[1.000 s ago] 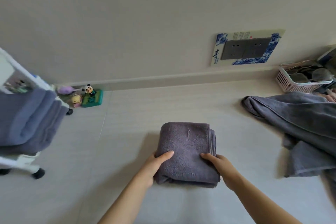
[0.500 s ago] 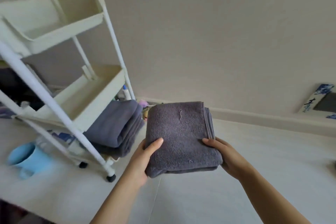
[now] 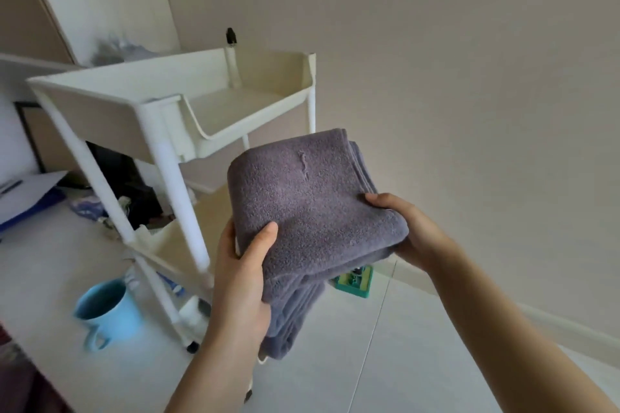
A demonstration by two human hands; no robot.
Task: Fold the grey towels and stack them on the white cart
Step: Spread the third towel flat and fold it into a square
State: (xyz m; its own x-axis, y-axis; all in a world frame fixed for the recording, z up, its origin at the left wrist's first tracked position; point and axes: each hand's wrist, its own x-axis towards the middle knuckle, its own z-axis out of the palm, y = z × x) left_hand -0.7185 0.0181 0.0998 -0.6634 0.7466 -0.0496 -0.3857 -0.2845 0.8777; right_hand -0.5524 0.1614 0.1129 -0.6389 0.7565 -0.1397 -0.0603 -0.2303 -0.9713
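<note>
the folded grey towel [image 3: 312, 208] is being carried in mid-air, in front of the white cart [image 3: 188, 100] and level with the gap between its top tray and the tier below. it is being held from both sides, probably so the folded layers stay square instead of sliding open on the way to a shelf. even so, the lower layers are sagging out near the left hand.

the left hand [image 3: 245, 265] is gripping the near left corner, thumb pressing down on the top face and the fingers hidden underneath. the right hand [image 3: 402, 228] is clamping the right edge, with its thumb lying across the top and its fingers tucked below. both forearms are reaching up and forward from the bottom of the view, angling the towel toward the cart.

a blue mug [image 3: 107, 308] is sitting on the floor beside the cart's near leg, and a green toy [image 3: 355, 282] is showing just under the towel.
</note>
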